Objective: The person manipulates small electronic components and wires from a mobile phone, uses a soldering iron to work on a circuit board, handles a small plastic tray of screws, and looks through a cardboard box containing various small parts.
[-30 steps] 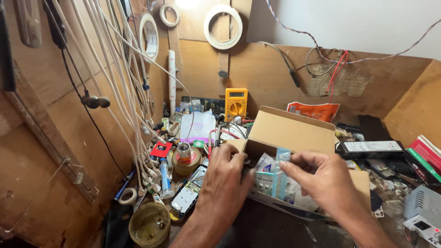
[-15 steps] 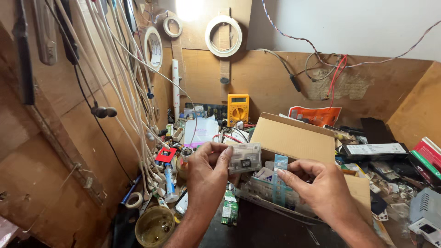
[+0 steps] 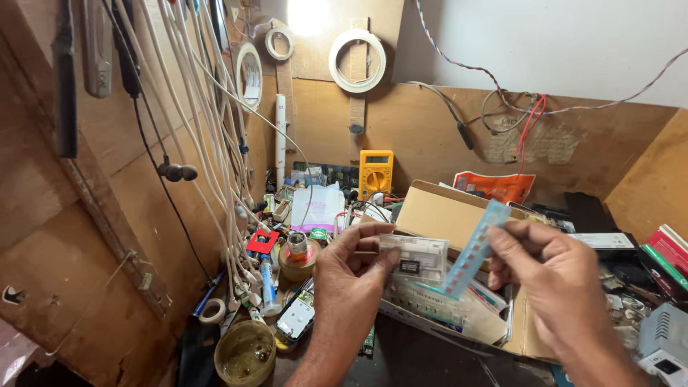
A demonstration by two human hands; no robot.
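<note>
My left hand holds a small clear plastic bag with a dark part inside, pinched at its left end. My right hand pinches a long light-blue plastic strip that slants up to the right, its lower end crossing the bag. Both hands hover above an open brown cardboard box filled with more clear packets. The box flap stands up behind the strip.
A yellow multimeter stands by the back wall. White cables hang down the left wooden wall. A solder spool, tape roll and round tin lie left of the box. An orange packet and grey devices crowd the right.
My left hand lifted the small bag out of the box and up toward me. My right hand raised the blue strip from the box to beside the bag.
</note>
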